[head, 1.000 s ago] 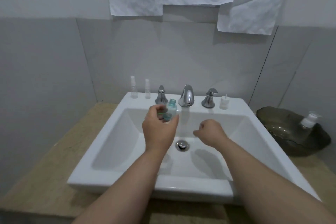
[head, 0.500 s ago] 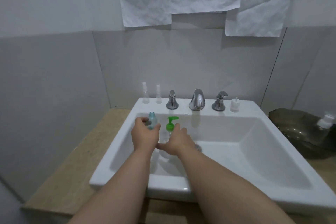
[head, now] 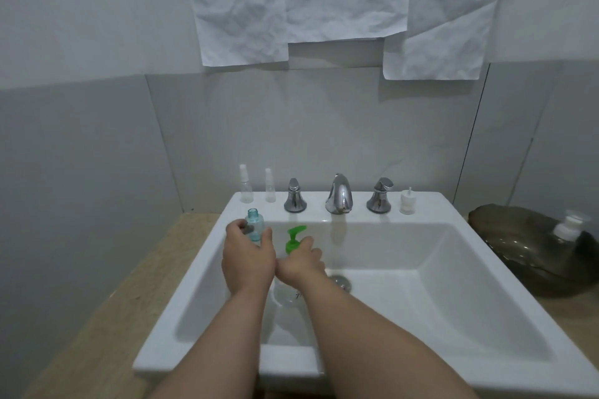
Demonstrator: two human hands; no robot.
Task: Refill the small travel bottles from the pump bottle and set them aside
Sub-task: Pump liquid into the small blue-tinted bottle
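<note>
— White ceramic sink [head: 184,301]: we are entering it first, since it is catching whatever we spill. What are we risking at the pump bottle [head: 293,240]?
— It is standing in the basin, and our right hand [head: 299,264] is curling round its neck below the green head. If we are pressing down hard, we judge the clear body may be sliding or tipping on the smooth basin floor.
— And the teal travel bottle [head: 255,228]?
— Our left hand [head: 248,264] is gripping it upright and uncapped, over the basin's back left corner, just left of the green head and apart from it. Its mouth is narrow. If the nozzle is not sitting over it, liquid is likely running down the outside and making our grip slippery.
— Its look?
— We are noting translucent teal, round shoulders and a short neck. We are not able to tell how full it is.
</note>
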